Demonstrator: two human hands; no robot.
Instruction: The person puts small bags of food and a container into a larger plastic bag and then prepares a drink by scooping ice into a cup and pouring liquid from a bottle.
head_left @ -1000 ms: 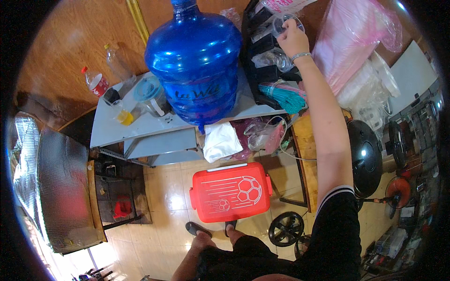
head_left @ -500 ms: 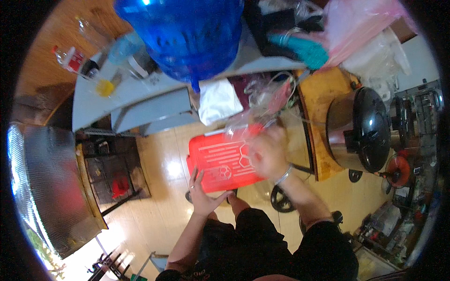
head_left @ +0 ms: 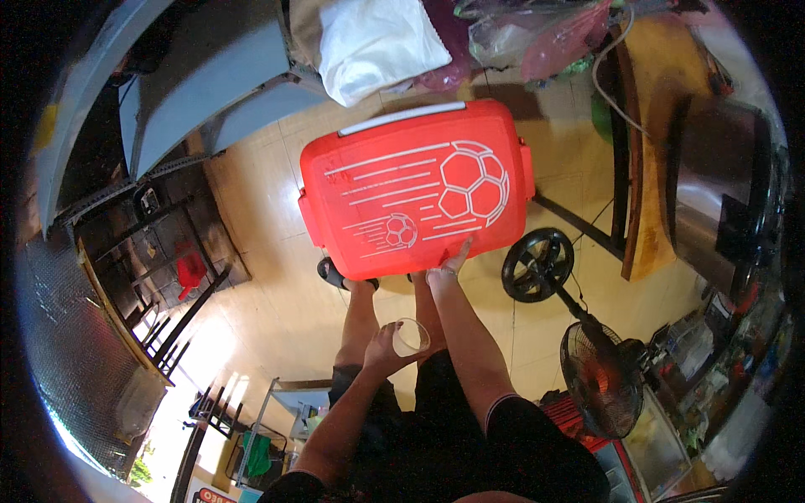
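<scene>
A red cooler box lid [head_left: 369, 193] with white soccer-ball drawings and a pale handle along its far edge lies in front of me. My right hand [head_left: 449, 261] is at its near edge, the thumb on top and the other fingers hidden under the rim. Close to my body, left of my right forearm, my left hand [head_left: 387, 349] is wrapped round a clear plastic cup [head_left: 412, 337], whose round rim faces up. The inside of the cooler does not show.
A white bag [head_left: 377, 50] and pink plastic bags [head_left: 566, 42] lie beyond the cooler. At right stand a wooden table [head_left: 658, 75] with a metal pot [head_left: 723, 184] and a standing fan [head_left: 602, 377] with a round black base [head_left: 537, 264]. A grey shelf [head_left: 205, 84] is at far left.
My left hand has left the lid and now holds a clear cup close to me. My right hand came from beyond the lid to its near edge. The view has tilted down.
</scene>
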